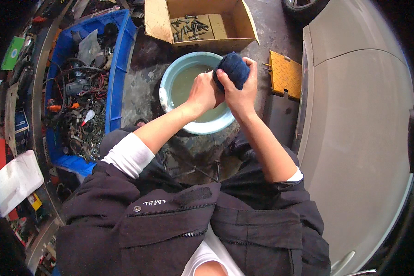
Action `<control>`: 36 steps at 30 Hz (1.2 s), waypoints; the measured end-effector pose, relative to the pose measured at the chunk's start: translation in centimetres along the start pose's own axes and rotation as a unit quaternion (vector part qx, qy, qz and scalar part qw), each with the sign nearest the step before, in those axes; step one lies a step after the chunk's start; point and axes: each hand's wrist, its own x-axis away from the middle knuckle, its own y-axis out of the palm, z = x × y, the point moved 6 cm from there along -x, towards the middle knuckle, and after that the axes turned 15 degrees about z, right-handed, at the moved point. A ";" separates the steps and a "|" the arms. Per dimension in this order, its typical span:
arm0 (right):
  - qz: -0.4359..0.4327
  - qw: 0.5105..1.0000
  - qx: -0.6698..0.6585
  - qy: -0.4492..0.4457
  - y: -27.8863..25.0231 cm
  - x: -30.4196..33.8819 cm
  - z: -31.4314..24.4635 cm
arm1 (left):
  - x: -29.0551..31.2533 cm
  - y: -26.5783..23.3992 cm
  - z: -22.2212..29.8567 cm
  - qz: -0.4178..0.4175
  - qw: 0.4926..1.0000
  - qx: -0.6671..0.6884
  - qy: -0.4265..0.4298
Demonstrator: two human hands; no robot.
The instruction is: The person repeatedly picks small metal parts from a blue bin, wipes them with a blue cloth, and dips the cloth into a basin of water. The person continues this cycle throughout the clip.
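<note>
While we look down over the pale blue basin (202, 128), our right hand (244, 92) grips a bunched dark blue cloth (234, 69), thumb pressed along its front, above the basin's right side. Our left hand (206, 93) is curled in against the cloth's left; its fingertips are hidden, so we cannot tell whether it grips too. Below, we see cloudy water (188, 78). Just beyond the basin stands an open cardboard box (216, 44) holding dark bolts (198, 24); to our left we have a blue crate (117, 69) of mixed parts (78, 87), to our right a pale car (359, 115).
</note>
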 end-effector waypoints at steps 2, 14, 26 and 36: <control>0.002 1.000 0.004 -0.004 0.0 0.0 -0.1 | 0.0 0.3 -0.5 -0.038 0.999 -0.019 -0.003; -0.087 0.961 0.160 -0.209 -0.2 -1.1 -0.7 | -2.0 -1.2 0.0 -0.229 0.926 0.281 -0.102; -0.163 0.955 0.050 -0.241 0.5 -0.1 -3.5 | -2.9 -3.0 -0.9 -0.076 0.960 0.268 -0.011; -0.249 0.922 0.091 -0.283 2.1 0.4 -4.2 | -2.5 -4.1 -1.3 0.025 0.988 0.152 -0.028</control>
